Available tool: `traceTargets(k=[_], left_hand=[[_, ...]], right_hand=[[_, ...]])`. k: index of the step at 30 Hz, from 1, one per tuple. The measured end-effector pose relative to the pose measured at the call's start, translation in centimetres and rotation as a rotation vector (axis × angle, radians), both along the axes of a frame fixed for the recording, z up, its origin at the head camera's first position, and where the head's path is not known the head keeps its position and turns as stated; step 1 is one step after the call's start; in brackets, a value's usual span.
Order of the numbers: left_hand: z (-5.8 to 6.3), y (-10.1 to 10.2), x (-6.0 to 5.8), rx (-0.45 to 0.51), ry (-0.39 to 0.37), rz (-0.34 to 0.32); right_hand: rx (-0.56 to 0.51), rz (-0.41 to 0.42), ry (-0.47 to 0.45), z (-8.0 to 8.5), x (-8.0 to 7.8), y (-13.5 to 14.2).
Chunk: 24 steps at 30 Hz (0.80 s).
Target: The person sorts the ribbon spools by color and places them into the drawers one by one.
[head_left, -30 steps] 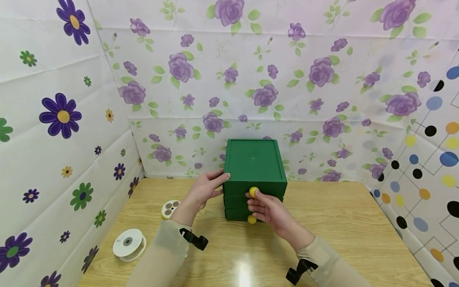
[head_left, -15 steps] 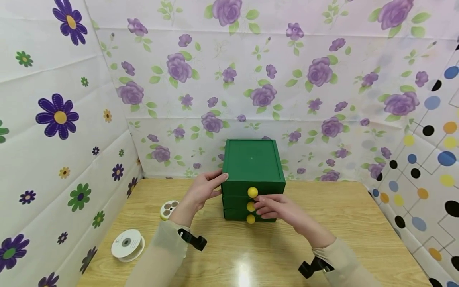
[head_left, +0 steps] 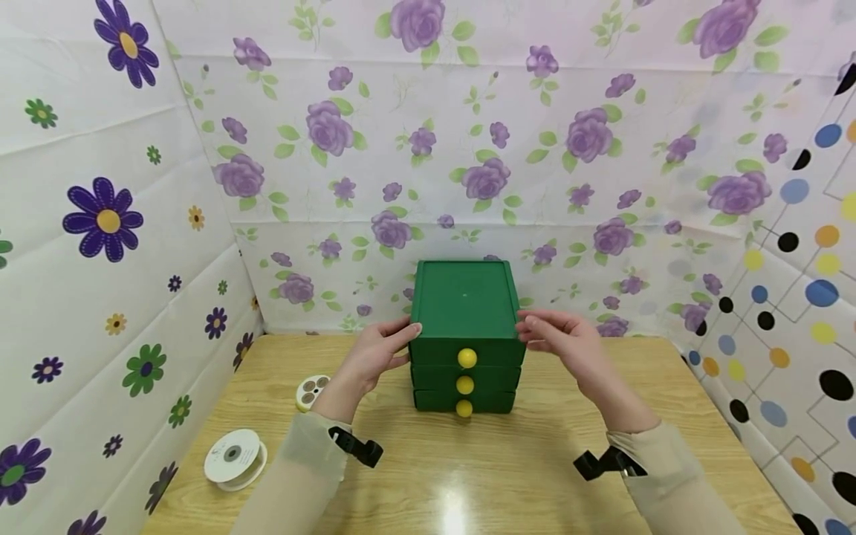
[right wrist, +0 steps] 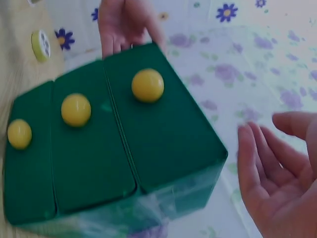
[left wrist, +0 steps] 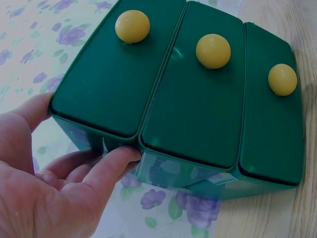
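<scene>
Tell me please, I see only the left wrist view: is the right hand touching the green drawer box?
Observer: No. In the right wrist view the right hand is open beside the green drawer box, with a gap between them.
Operator: Which part of the box is it near?
Observer: In the head view its fingertips are by the top right front corner.
Operator: Is anything else on the table?
Observer: Yes, a white ribbon spool and a small round disc lie left of the box, on the wooden table.

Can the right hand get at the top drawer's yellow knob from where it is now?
Probably yes: the right hand hovers open beside the green drawer box, and nothing covers the top knob.
</scene>
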<state>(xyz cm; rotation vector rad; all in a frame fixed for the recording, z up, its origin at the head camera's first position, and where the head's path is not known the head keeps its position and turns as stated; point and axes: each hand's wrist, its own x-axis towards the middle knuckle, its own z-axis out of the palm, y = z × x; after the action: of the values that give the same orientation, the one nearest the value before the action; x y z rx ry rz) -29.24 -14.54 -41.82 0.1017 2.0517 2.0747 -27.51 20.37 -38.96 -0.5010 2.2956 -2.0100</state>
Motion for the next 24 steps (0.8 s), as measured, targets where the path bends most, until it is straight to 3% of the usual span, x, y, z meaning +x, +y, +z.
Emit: traceTargets(k=[4, 7, 13, 18, 24], left_hand=[[0.0, -0.1, 0.0, -0.010, -0.006, -0.002], [0.0, -0.2, 0.0, -0.011, -0.007, -0.003], [0.1, -0.3, 0.0, -0.010, -0.004, -0.009], [0.1, -0.2, 0.0, -0.013, -0.003, -0.008], [0.1, 0.0, 0.0, -0.005, -0.015, 0.003]], right_hand=[[0.060, -0.153, 0.045, -0.3, -1.4, 0.4], [0.147, -0.170, 0.035, -0.8, -2.5, 0.5], [0.183, -0.015, -0.097, -1.6, -4.9, 0.5], [0.152, 0.071, -0.125, -2.0, -6.5, 0.9], [0.194, 0.140, -0.141, -1.2, -6.4, 1.2]])
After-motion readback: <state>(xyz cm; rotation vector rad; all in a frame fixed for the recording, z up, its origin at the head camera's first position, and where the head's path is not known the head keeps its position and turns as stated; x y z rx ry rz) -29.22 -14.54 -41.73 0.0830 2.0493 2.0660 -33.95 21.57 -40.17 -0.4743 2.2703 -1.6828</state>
